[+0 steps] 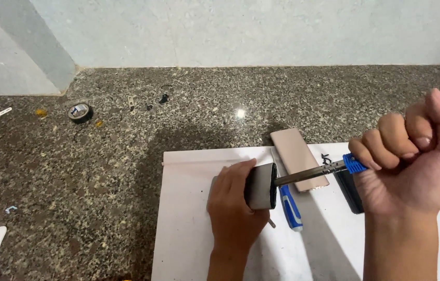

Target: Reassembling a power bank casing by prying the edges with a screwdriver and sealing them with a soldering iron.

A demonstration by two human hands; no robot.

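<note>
With the left hand (235, 208) clamped on the small grey block (260, 186) and the right hand (412, 161) fisted round the screwdriver (308, 173), a slipping tip could stab the fingers.

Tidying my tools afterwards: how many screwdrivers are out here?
2: one screwdriver gripped in the right hand, tip at the dark box; a blue-handled one lying on the white sheet. Others may be hidden.
</note>
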